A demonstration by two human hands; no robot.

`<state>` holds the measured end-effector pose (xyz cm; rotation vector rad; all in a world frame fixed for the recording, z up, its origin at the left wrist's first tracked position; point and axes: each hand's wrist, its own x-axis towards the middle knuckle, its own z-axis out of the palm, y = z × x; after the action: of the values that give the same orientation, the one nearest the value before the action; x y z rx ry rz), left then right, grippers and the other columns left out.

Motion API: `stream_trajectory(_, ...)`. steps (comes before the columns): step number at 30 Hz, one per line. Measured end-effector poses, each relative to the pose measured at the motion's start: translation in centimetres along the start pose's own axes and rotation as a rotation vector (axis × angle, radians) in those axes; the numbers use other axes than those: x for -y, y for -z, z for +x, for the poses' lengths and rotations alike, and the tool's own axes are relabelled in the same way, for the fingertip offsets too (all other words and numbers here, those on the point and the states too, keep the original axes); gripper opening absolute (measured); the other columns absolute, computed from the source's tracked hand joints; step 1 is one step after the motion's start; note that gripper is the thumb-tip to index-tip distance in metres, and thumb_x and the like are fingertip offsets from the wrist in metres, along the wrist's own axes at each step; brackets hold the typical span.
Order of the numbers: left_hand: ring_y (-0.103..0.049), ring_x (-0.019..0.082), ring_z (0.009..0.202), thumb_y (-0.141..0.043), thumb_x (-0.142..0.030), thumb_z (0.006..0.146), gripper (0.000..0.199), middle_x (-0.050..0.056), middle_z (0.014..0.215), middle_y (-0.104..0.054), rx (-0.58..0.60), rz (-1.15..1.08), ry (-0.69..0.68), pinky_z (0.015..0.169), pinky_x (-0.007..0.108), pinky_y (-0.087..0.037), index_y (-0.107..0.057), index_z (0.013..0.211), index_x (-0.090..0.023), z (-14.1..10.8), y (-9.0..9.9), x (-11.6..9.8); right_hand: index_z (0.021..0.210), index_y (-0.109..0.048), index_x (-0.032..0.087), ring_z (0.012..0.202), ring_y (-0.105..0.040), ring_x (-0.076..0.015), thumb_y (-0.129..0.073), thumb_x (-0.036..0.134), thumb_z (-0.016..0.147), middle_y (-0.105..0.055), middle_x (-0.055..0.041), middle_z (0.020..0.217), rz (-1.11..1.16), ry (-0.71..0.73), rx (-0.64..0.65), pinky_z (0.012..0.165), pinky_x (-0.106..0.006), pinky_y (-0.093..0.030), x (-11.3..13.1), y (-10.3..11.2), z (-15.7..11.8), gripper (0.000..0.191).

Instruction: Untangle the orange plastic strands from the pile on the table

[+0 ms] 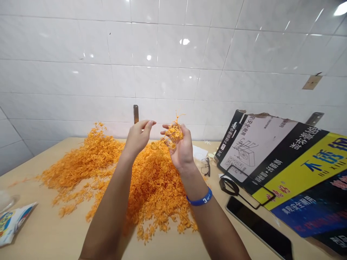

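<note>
Orange, spindly, plastic-looking cluster (175,133) sat in the right hand's (183,150) grip, near a matching orange pile (159,184).
Seemingly light and bendy, it suited a stem pinch; the left hand's (138,138) grip I couldn't tell.

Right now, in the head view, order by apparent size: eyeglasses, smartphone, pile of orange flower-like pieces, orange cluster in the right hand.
1. Pile of orange flower-like pieces
2. Smartphone
3. Orange cluster in the right hand
4. Eyeglasses
</note>
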<state>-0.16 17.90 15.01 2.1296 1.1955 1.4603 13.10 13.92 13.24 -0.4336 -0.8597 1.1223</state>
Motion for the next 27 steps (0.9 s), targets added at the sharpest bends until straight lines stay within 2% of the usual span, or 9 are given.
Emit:
stream_trajectory(3,-0.066,0.019,0.098,-0.049,-0.04,0.093,0.033,0.009,0.104,-0.072,-0.028,-0.141,-0.191,0.083,0.029,-0.052,-0.072,0.101,-0.017,-0.9,0.1,-2.2,0.095,-0.06,0.024,0.087,-0.06,-0.0163,-0.051,0.054,0.085,-0.066,-0.0027,0.103,0.001,-0.016,-0.022,0.066,-0.027,-0.046,0.1,-0.3,-0.2,0.032)
stream_trajectory(6,-0.057,0.02,0.117,-0.065,-0.029,0.084,0.033,0.007,0.126,-0.064,0.127,-0.061,-0.373,0.099,0.033,-0.047,-0.067,0.116,-0.022,-1.8,-0.1,-3.5,0.104,-0.06,0.026,0.083,-0.058,-0.0149,-0.048,0.058,0.085,-0.063,-0.0036,0.105,0.021,-0.062,0.041,0.062,-0.026,-0.045,0.5,-0.5,-0.6,0.039)
stream_trajectory(8,-0.055,0.02,0.12,-0.067,-0.021,0.081,0.038,0.007,0.129,-0.062,0.139,-0.004,-0.412,0.103,0.035,-0.044,-0.065,0.12,-0.022,-2.0,-0.3,-3.7,0.106,-0.06,0.025,0.083,-0.057,-0.015,-0.044,0.062,0.086,-0.061,-0.0045,0.107,0.03,-0.066,0.122,0.063,-0.026,-0.046,0.9,-0.5,-0.8,0.046)
stream_trajectory(12,-0.064,0.017,0.1,-0.062,-0.022,0.086,0.021,0.006,0.108,-0.07,0.008,-0.09,-0.359,0.086,0.029,-0.051,-0.068,0.106,-0.019,-1.9,-0.4,-3.5,0.105,-0.063,0.025,0.094,-0.058,-0.0172,-0.048,0.056,0.088,-0.062,-0.0049,0.109,-0.065,-0.003,0.261,0.071,-0.028,-0.048,1.3,-0.2,-1.0,0.038)
stream_trajectory(18,-0.062,0.013,0.077,-0.06,-0.038,0.088,0.022,0.004,0.087,-0.069,-0.102,-0.258,-0.241,0.066,0.022,-0.049,-0.068,0.093,-0.018,-2.1,0.3,-4.0,0.1,-0.063,0.024,0.091,-0.059,-0.0183,-0.059,0.042,0.087,-0.063,-0.0059,0.102,-0.396,0.139,0.227,0.076,-0.033,-0.049,0.7,0.2,-1.0,0.023)
stream_trajectory(21,-0.057,0.013,0.071,-0.057,-0.043,0.089,0.028,0.003,0.077,-0.063,-0.101,-0.328,-0.218,0.062,0.022,-0.045,-0.067,0.083,-0.017,-2.1,0.5,-4.2,0.119,-0.057,0.031,0.115,-0.053,-0.0232,-0.065,0.043,0.084,-0.054,-0.0069,0.131,-0.584,0.389,0.135,0.091,-0.04,-0.047,1.2,0.2,-1.3,0.038)
stream_trajectory(24,-0.049,0.01,0.06,-0.054,-0.047,0.09,0.035,0.0,0.067,-0.056,-0.032,-0.415,-0.164,0.055,0.022,-0.04,-0.063,0.075,-0.017,-2.2,0.4,-4.2,0.131,-0.05,0.035,0.143,-0.026,-0.0286,-0.069,0.048,0.08,-0.028,-0.0025,0.156,-0.851,0.633,0.174,0.111,-0.05,-0.031,2.2,0.2,-1.7,0.055)
stream_trajectory(26,-0.042,0.009,0.055,-0.055,-0.05,0.089,0.038,-0.002,0.061,-0.049,0.002,-0.436,-0.168,0.051,0.022,-0.035,-0.059,0.071,-0.017,-2.3,0.2,-4.2,0.124,-0.057,0.03,0.145,-0.021,-0.0307,-0.066,0.053,0.081,-0.026,-0.0035,0.158,-0.984,0.662,0.262,0.114,-0.054,-0.024,2.7,0.2,-1.9,0.05)
stream_trajectory(27,-0.04,0.009,0.054,-0.054,-0.051,0.089,0.039,-0.003,0.059,-0.046,0.001,-0.43,-0.178,0.05,0.023,-0.033,-0.057,0.069,-0.017,-2.4,0.1,-4.2,0.119,-0.06,0.028,0.142,-0.029,-0.031,-0.064,0.054,0.082,-0.034,-0.0061,0.154,-1.013,0.639,0.299,0.113,-0.054,-0.027,2.9,0.2,-2.0,0.045)
